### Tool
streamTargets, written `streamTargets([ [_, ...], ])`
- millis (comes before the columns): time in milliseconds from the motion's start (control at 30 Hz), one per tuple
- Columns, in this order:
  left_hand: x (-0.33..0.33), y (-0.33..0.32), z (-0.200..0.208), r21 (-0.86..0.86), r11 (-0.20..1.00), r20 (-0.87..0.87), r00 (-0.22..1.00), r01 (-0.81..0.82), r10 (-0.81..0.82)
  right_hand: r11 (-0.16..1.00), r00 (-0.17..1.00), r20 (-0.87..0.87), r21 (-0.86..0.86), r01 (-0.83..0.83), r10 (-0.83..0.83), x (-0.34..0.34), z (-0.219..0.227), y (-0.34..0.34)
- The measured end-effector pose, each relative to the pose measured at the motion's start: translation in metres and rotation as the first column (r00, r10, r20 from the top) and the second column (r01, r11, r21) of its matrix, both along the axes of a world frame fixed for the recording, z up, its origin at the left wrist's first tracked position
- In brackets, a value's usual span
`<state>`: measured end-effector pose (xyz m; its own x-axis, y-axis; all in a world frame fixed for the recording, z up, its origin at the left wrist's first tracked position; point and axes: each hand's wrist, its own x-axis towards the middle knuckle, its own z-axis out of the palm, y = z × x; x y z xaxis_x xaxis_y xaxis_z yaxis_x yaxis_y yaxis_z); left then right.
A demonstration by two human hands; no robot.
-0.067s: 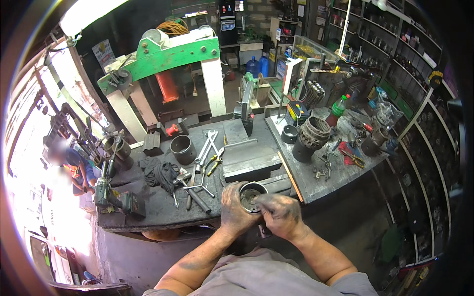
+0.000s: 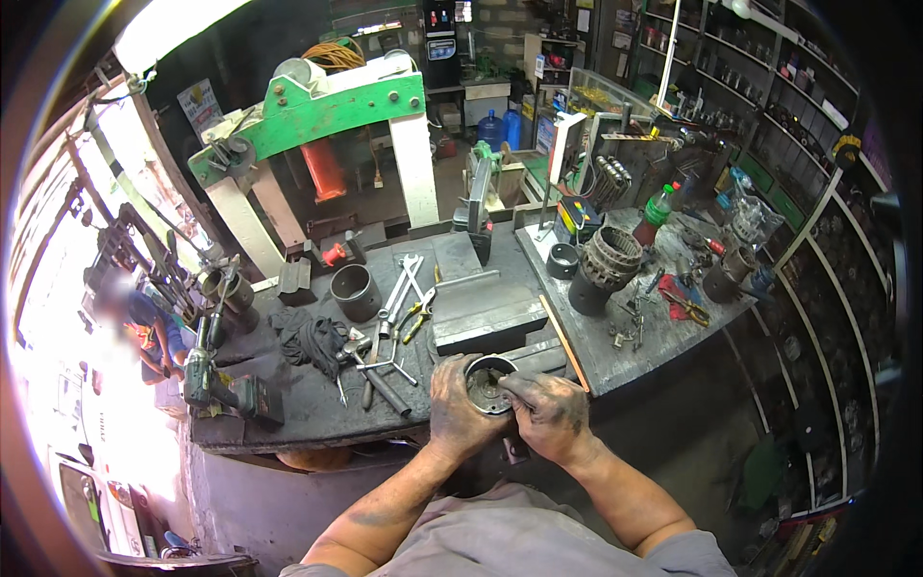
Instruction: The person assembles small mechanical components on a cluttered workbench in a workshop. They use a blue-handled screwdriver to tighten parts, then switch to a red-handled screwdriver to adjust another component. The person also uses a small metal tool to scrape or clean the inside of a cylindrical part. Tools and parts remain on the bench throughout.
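Observation:
A round metal housing (image 2: pixel 486 377), open on top with dark parts inside, sits at the near edge of the greasy workbench (image 2: pixel 308 404). My left hand (image 2: pixel 454 409) wraps around its left side and holds it. My right hand (image 2: pixel 548 413) rests against its right rim, with the fingers reaching over into the opening. Both hands are black with grease.
On the bench lie wrenches (image 2: pixel 399 288), pliers (image 2: pixel 415 317), a dark rag (image 2: pixel 308 337), a metal sleeve (image 2: pixel 354 291), a steel block (image 2: pixel 486 308) and a cordless drill (image 2: pixel 226 389). A green press frame (image 2: pixel 317 115) stands behind. A second table (image 2: pixel 635 327) at right holds a stator (image 2: pixel 604 264) and small parts.

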<state>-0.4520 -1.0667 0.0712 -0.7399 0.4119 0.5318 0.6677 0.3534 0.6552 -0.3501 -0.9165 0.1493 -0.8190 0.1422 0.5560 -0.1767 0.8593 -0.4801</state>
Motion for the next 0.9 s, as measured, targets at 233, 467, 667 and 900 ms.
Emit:
streamTargets([
  [233,0.001,0.0,-0.001,0.01,1.0,-0.031,1.0,0.004,-0.004,1.0,1.0,-0.025,0.017,-0.013,0.013,0.0,-0.01,-0.001],
  [467,-0.023,-0.026,0.013,0.173,0.929,0.275,0.889,0.328,-0.365,0.969,0.981,0.073,-0.186,-0.165,0.181,-0.009,-0.009,0.01],
  [667,-0.033,-0.012,0.008,-0.033,0.969,0.091,0.967,0.243,-0.24,0.995,0.994,0.057,-0.007,-0.095,0.095,-0.005,0.004,0.012],
  [900,-0.031,-0.012,0.004,-0.046,0.976,0.014,0.977,0.212,-0.212,0.996,0.996,0.016,-0.004,-0.084,0.084,-0.002,0.005,0.005],
])
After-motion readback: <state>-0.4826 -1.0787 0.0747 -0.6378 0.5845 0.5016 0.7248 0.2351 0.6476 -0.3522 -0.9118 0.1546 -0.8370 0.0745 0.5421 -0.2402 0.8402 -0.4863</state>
